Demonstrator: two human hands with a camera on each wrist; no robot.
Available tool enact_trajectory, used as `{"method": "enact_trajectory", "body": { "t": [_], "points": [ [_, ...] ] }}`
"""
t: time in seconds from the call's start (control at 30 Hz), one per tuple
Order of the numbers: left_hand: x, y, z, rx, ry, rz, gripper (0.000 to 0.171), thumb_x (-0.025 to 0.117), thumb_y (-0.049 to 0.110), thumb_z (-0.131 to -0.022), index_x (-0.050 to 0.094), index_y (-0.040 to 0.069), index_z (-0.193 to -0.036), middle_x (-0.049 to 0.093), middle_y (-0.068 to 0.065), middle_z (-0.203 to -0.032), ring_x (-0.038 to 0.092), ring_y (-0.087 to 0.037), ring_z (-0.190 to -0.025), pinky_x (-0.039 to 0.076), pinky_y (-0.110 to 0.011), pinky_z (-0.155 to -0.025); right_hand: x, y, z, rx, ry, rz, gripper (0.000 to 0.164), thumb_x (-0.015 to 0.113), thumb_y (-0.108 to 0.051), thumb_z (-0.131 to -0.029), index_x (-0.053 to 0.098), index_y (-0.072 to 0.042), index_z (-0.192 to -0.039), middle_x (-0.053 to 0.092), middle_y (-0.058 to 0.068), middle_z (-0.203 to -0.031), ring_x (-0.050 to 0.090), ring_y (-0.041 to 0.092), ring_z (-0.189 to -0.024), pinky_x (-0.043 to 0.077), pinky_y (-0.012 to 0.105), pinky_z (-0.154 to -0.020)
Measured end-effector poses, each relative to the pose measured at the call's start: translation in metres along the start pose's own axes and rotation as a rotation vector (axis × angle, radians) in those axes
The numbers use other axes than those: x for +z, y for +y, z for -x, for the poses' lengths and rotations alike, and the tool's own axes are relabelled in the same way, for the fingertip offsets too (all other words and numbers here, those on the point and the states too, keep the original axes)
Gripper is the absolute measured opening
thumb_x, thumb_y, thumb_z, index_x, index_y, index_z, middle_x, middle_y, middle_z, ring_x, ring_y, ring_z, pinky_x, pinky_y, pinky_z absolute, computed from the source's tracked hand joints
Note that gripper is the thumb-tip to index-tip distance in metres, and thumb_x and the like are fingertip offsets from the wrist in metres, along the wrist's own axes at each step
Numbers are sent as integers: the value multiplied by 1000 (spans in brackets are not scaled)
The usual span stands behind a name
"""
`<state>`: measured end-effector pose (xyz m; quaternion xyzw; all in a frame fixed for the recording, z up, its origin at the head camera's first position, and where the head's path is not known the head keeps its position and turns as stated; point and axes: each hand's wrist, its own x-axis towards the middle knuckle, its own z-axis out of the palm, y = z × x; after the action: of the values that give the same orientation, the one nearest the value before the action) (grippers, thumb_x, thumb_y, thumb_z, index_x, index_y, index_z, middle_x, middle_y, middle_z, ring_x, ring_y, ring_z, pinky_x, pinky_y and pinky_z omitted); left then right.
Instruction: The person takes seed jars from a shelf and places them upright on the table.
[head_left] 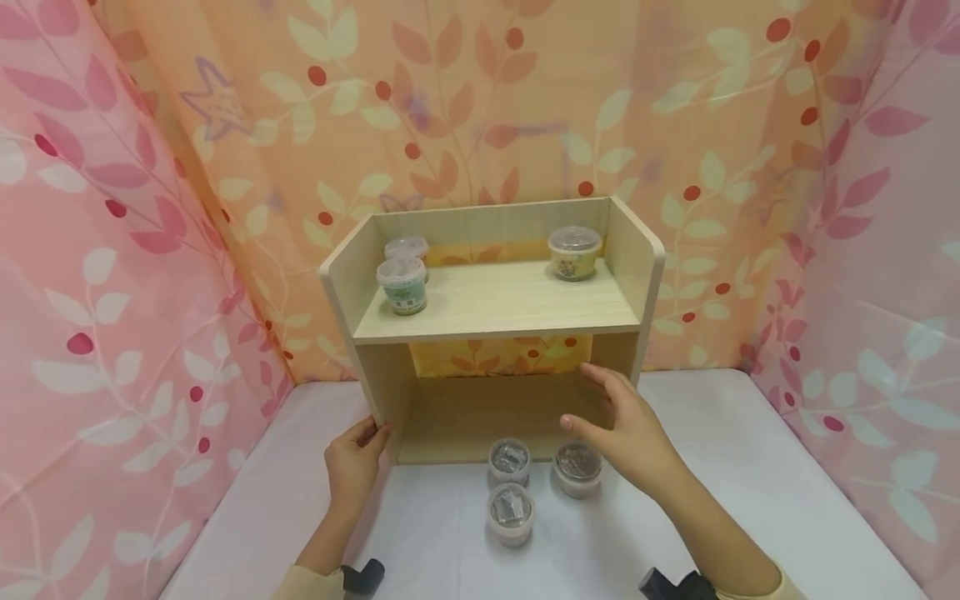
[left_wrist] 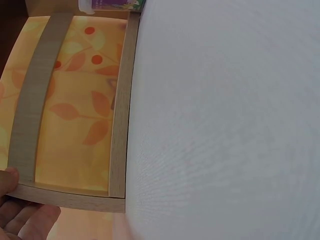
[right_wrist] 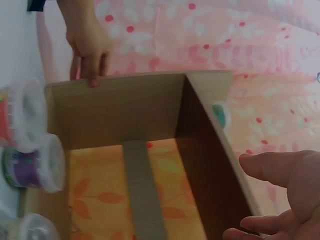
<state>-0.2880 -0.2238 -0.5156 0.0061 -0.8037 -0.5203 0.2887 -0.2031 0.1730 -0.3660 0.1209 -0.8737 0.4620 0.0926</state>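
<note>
A pale wooden two-tier shelf [head_left: 495, 332] stands upright on the white cloth. My left hand [head_left: 352, 462] pinches the front edge of its left side panel, thumb inside and fingers [left_wrist: 37, 222] outside in the left wrist view. Before the right half of the lower compartment, my right hand [head_left: 630, 433] is spread with nothing in it, thumb apart from the fingers. Below it sits a lidded plastic tub [head_left: 577, 469] with a dark top. Two more lidded tubs, one behind [head_left: 509, 461] and one in front [head_left: 511, 514], stand to its left by the shelf's front.
On the upper tier, a green-labelled tub [head_left: 403, 287] stands front left with another tub [head_left: 412, 246] behind it. A wider yellow tub [head_left: 574, 254] is at the right. Patterned curtains [head_left: 480, 100] enclose the back and both sides of the white table [head_left: 705, 467].
</note>
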Motion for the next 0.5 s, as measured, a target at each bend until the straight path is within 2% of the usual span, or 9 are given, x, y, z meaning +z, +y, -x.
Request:
{"method": "enact_trajectory", "body": {
  "t": [0.17, 0.3, 0.5],
  "points": [
    [0, 0, -1, -1, 4, -23, 22, 82, 11, -88, 80, 2, -108, 79, -12, -99, 76, -22, -88, 55, -8, -69, -23, -27, -10, -63, 65, -18, 77, 79, -30, -92, 40, -2, -153, 45, 16, -154, 41, 36, -146, 35, 55, -120],
    [-1, 2, -3, 14, 5, -10, 21, 82, 8, -88, 79, 1, -108, 79, -14, -99, 76, -24, -88, 56, -8, -68, -38, -47, -22, -89, 113, -19, 76, 78, -27, -93, 40, -2, -154, 44, 16, -158, 40, 33, -148, 33, 52, -122],
    [1, -1, -2, 25, 2, -18, 23, 82, 8, -88, 79, 1, -109, 79, -14, -99, 76, -25, -88, 55, -8, -67, -54, -67, -44, -84, 150, -23, 82, 77, -30, -93, 34, 0, -156, 39, 15, -162, 36, 32, -151, 29, 49, -124]
  ]
}}
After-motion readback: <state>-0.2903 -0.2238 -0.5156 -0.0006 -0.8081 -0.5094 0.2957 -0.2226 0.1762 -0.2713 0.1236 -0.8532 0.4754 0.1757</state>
